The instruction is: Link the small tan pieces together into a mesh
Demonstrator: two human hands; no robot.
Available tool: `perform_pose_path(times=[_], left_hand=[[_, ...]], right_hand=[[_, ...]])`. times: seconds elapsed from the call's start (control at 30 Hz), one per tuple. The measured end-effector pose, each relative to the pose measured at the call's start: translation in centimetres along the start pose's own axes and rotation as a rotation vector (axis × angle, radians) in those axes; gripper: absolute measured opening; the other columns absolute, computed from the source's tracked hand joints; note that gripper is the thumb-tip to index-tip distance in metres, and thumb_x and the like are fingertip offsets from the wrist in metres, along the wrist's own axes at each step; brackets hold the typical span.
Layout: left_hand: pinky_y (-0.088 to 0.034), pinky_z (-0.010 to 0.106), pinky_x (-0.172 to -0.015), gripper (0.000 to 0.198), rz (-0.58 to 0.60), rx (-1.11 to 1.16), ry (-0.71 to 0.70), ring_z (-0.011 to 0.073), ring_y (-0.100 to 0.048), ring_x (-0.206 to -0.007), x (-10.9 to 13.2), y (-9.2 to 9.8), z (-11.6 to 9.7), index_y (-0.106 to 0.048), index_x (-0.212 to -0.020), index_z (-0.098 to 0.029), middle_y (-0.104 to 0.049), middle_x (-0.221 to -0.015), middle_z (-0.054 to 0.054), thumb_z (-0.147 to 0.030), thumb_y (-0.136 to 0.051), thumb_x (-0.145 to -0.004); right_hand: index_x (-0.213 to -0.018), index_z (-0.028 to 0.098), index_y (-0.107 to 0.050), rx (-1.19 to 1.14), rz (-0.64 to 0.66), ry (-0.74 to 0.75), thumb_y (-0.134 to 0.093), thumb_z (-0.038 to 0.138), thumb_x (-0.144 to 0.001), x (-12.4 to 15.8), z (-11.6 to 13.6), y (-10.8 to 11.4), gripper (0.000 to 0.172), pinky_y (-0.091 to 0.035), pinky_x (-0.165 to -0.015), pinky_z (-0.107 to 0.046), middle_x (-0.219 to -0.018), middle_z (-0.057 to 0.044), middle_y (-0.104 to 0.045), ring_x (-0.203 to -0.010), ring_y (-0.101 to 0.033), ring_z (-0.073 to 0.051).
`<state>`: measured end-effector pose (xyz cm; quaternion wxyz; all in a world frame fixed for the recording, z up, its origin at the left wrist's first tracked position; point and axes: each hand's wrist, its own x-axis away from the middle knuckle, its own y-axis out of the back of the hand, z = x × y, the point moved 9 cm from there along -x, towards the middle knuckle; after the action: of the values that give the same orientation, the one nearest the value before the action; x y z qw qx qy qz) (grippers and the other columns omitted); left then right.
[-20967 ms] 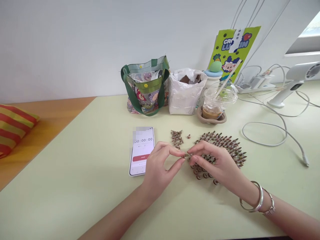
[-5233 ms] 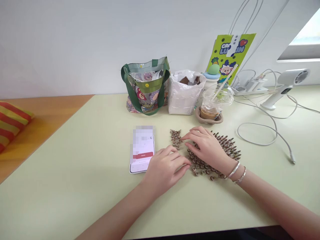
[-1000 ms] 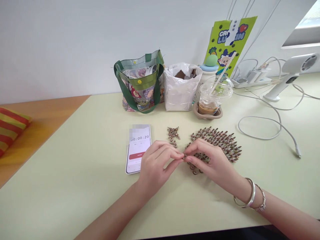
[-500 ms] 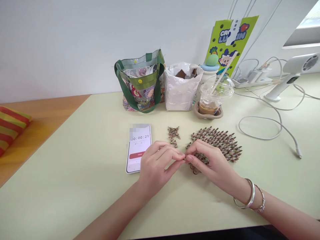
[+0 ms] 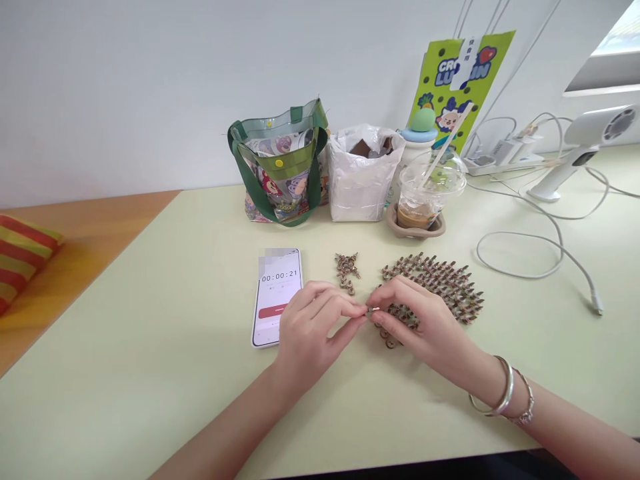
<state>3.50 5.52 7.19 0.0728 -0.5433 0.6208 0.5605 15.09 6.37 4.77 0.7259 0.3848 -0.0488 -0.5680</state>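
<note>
My left hand [image 5: 313, 320] and my right hand [image 5: 417, 327] meet above the pale green table. Their fingertips pinch a tiny metal fastener [image 5: 373, 310] between them. Under my right hand lie small round brown fastener parts [image 5: 395, 323], partly hidden by my fingers. Just beyond it spreads a dense patch of small assembled fasteners [image 5: 430, 280] in slanted rows. A smaller cluster of the same pieces [image 5: 347, 272] lies to the left of that patch. My left hand partly overlaps a phone [image 5: 277, 297] showing a timer at 00:00:21.
Along the back stand a green-handled clear tote bag [image 5: 277, 167], a white paper bag [image 5: 363, 177] and a plastic iced-drink cup [image 5: 423, 200] on a beige holder. White cables [image 5: 520, 257] lie on the right, near a white hair dryer [image 5: 595, 143].
The timer has gone from 00:00:20 to 00:00:21. My fingertips have shifted slightly around the tiny fastener, which now shows between them. The patch and cluster have not moved.
</note>
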Motion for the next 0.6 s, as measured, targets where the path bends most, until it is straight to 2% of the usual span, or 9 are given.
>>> perform_pose_path(times=[0.17,0.4,0.6], left_hand=[[-0.047,0.029,-0.069,0.012,0.009,0.006,-0.007,0.0146,-0.055,-0.078,-0.07,-0.09,-0.07,-0.055,-0.075,-0.021,-0.067,-0.074,-0.004,-0.014,-0.065,-0.076],[-0.047,0.030,-0.070,0.012,0.024,-0.001,-0.016,0.0146,-0.056,-0.077,0.04,-0.31,-0.02,-0.056,-0.077,-0.022,-0.068,-0.075,-0.004,-0.014,-0.065,-0.076],[-0.047,0.030,-0.070,0.012,0.001,0.010,-0.006,0.0149,-0.056,-0.078,0.04,-0.12,-0.03,-0.056,-0.076,-0.022,-0.068,-0.076,-0.004,-0.014,-0.065,-0.076]], right_hand=[[-0.086,0.020,-0.054,0.033,0.015,-0.006,-0.050,0.021,-0.086,0.00,-0.25,-0.15,0.004,-0.046,-0.066,-0.029,-0.076,-0.003,-0.059,-0.075,-0.055,-0.016],[-0.083,0.021,-0.057,0.052,0.032,0.007,-0.046,0.023,-0.088,-0.03,-0.20,-0.22,0.012,-0.046,-0.065,-0.029,-0.075,-0.003,-0.059,-0.074,-0.055,-0.016],[-0.092,0.021,-0.053,0.027,0.015,0.008,-0.053,0.021,-0.084,0.04,0.03,-0.07,0.008,-0.046,-0.070,-0.031,-0.079,-0.003,-0.060,-0.078,-0.056,-0.017]])
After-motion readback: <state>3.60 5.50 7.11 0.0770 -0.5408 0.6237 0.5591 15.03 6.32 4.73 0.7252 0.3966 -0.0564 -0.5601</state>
